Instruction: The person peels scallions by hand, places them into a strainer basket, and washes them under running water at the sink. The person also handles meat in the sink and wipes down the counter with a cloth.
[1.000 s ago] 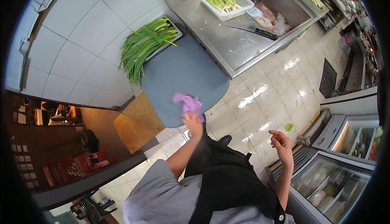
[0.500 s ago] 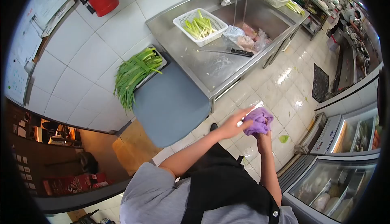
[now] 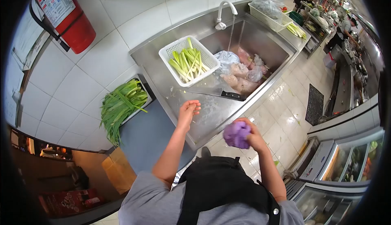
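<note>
My right hand [image 3: 253,137] grips a bunched purple cloth [image 3: 237,135] in front of the steel counter's edge. My left hand [image 3: 188,113] is over the counter's near left part, its fingers curled; nothing shows clearly in it. Beyond it a knife [image 3: 228,94] with a black handle lies on the steel counter [image 3: 211,121]. A white basket [image 3: 165,56] of cut green and white stalks stands behind the knife. Bagged pinkish meat [image 3: 242,78] lies in the sink [image 3: 279,47] under running water from the white faucet [image 3: 221,21].
Long green leaves [image 3: 120,102] fill a tray beside the grey seat surface [image 3: 148,133] at left. A fire extinguisher [image 3: 75,29] hangs on the wall. Glass-topped fridges [image 3: 350,159] stand at right. Two people [image 3: 342,31] are far off at the upper right.
The purple cloth passed from my left hand to my right, which now holds it alone. My hands have moved apart, the left now over the counter. The view has shifted nearer the sink.
</note>
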`<state>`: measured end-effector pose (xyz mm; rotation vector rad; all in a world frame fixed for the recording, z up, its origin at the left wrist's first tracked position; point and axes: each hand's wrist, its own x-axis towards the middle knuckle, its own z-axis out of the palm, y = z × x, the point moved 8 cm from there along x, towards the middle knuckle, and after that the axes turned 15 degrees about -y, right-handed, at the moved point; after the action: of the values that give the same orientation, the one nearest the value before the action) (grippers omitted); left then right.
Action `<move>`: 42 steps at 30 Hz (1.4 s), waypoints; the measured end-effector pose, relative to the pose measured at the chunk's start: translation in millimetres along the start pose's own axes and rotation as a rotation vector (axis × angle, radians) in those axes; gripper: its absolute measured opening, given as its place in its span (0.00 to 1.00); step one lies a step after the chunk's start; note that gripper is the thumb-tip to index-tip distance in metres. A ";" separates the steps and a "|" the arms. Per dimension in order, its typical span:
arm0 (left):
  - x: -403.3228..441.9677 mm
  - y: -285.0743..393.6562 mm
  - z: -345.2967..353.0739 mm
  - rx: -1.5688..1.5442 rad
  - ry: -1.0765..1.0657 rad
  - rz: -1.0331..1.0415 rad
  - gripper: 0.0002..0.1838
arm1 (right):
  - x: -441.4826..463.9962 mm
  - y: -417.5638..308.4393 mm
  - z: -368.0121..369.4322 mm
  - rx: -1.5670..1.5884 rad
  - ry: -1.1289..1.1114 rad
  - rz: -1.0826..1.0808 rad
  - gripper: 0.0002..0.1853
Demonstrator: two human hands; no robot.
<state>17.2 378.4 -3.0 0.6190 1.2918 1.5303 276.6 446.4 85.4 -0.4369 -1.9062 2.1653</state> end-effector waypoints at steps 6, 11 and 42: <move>23.1 20.8 -34.2 0.131 0.287 0.057 0.08 | 95.0 5.9 1.1 -0.681 -0.403 0.017 0.30; 35.8 60.8 -35.2 0.377 0.424 0.276 0.05 | 176.9 7.5 -156.3 -0.659 -0.078 0.073 0.12; 113.0 -63.3 162.1 0.453 1.045 -0.308 0.45 | 482.0 64.0 -380.4 0.103 -0.379 0.333 0.07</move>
<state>136.9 544.4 -37.2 -0.1966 2.4245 1.3082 -31.6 962.1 -56.7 -0.3666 -2.0092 2.7150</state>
